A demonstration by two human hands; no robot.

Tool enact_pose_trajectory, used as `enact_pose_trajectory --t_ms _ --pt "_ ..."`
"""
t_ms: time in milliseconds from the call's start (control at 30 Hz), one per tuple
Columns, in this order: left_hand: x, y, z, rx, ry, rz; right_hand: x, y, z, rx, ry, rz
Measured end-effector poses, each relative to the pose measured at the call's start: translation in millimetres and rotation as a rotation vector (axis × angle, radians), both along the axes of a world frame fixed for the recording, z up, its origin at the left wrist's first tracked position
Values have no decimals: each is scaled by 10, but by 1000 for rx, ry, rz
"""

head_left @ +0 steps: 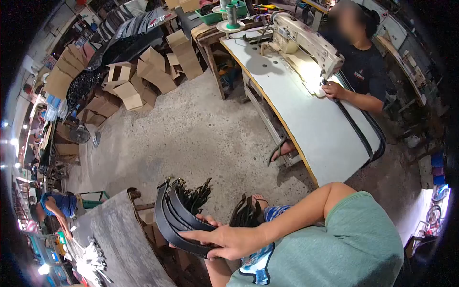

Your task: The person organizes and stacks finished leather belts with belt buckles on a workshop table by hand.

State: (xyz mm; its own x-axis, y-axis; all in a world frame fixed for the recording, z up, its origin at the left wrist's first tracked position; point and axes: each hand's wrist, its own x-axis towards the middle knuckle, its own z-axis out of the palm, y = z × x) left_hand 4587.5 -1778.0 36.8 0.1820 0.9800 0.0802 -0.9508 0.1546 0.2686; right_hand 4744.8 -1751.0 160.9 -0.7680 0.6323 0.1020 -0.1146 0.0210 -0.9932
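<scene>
A bundle of several black leather belts (171, 220), bent into a curve with pale stitching along their edges, is in front of my body. My right hand (227, 240) is closed over the near end of the bundle, its index finger stretched along the top belt. From below, my left forearm (217, 271) reaches up to the same belts. That hand is mostly hidden beneath them; a fingertip seems to show at their left edge. Metal buckle parts (180, 181) and dark strap ends (197, 197) stick out at the far end of the bundle.
Another person (366, 71) works at a sewing machine (306, 43) on a white table (287, 103), guiding a black strap (356, 125). Open cardboard boxes (155, 69) stand by the far wall. A grey-covered table (122, 234) is at lower left; a second person (62, 205) bends beside it.
</scene>
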Motion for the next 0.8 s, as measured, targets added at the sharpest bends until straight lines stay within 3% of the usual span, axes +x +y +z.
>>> enact_pose_trajectory --t_ms 100,267,333,500,567,633,667,733,800 --pt "-132 242 -29 -83 70 121 -119 326 -27 34 106 -102" --pt "-370 871 -90 -87 77 75 -428 990 -39 -445 442 -164" --pt "-510 1209 -133 -81 69 20 -489 1330 -63 -447 342 -186" --pt "-837 2259 -137 -66 17 -188 -900 2297 -117 -492 404 -145" --pt "-966 2698 -69 -55 -5 -289 -1104 2828 -25 -661 483 -187" --pt "-1125 3094 -33 -35 -12 -400 -1018 3341 125 -1087 550 -58" --pt "-1193 3271 0 -25 -16 -459 -1135 3549 14 -1019 639 -108" --pt "-1339 3604 81 2 -31 -584 -1198 4018 129 -958 468 -319" --pt "-1430 3898 173 50 -30 -723 -1199 4516 -7 -936 531 -387"
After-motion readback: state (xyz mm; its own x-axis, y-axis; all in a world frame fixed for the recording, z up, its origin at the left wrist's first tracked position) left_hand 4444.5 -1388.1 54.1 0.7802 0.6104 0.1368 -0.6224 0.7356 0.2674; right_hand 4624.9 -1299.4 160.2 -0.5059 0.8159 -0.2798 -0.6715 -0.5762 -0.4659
